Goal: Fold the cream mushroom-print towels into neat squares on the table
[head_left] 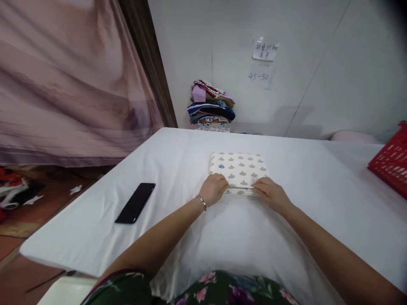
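A folded white cloth (pixel 241 167) with rows of grey printed shapes and one blue motif lies flat on the white-covered table (pixel 190 152). Its near edge shows several stacked layers. My left hand (pixel 214 189), with a bracelet at the wrist, grips the near left corner with fingers curled. At the near right corner, my right hand (pixel 271 194) pinches the upper layer's edge between thumb and fingers.
A black phone (pixel 135 203) lies on the table to the left. A stack of folded clothes (pixel 211 103) stands beyond the far edge by the wall. A red plastic basket (pixel 391 161) is at the right edge. A pink curtain (pixel 70 84) hangs at the left.
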Motion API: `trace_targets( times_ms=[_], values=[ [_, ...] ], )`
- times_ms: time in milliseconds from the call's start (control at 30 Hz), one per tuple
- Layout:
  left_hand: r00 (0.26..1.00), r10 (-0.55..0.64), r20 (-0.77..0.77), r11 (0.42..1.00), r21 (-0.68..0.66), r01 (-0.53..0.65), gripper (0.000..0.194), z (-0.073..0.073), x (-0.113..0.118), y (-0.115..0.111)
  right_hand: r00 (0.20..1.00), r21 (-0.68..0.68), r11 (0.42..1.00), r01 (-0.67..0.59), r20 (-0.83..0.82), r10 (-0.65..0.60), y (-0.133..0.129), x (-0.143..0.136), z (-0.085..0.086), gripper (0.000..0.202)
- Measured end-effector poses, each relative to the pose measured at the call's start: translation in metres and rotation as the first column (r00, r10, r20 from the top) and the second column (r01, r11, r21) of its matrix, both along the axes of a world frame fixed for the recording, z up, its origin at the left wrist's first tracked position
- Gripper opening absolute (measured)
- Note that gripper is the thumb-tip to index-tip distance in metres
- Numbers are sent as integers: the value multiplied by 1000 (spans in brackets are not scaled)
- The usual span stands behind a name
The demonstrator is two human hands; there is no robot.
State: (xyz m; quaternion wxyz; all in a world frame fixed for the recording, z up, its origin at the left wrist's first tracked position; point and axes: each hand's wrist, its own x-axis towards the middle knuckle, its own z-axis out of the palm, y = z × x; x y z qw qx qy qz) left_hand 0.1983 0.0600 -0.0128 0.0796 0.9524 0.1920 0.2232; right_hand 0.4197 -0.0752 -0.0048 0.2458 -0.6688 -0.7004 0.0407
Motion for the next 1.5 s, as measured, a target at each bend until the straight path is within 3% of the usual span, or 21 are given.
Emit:
trace_targets(
  times_ms=[300,567,767,900,1133,1333,1500],
  values=[
    [998,-50,-39,995,87,54,20,-8,-3,-3,973,41,989,-140,191,130,-2,4,-5,25],
    [983,-34,-179,977,200,70,14,5,3,0,927,32,981,-193,335,171,5,10,-8,25],
    [992,-13,-129,944,325,55,17,-1,2,-4,944,110,984,-141,313,101,1,9,-7,29],
    [990,-49,-136,941,326,91,18,-8,-1,-6,965,46,993,-109,246,94,-2,8,-12,27],
    [989,-73,-130,967,234,103,24,-6,-2,-6,923,52,973,-223,333,194,-3,10,-12,25],
    [992,-79,-101,982,163,94,21,-5,0,0,964,26,982,-189,196,181,0,10,-4,22],
    [994,-39,-100,965,254,64,22,-4,5,1,952,118,976,-182,269,146,4,12,-6,24]
  ],
)
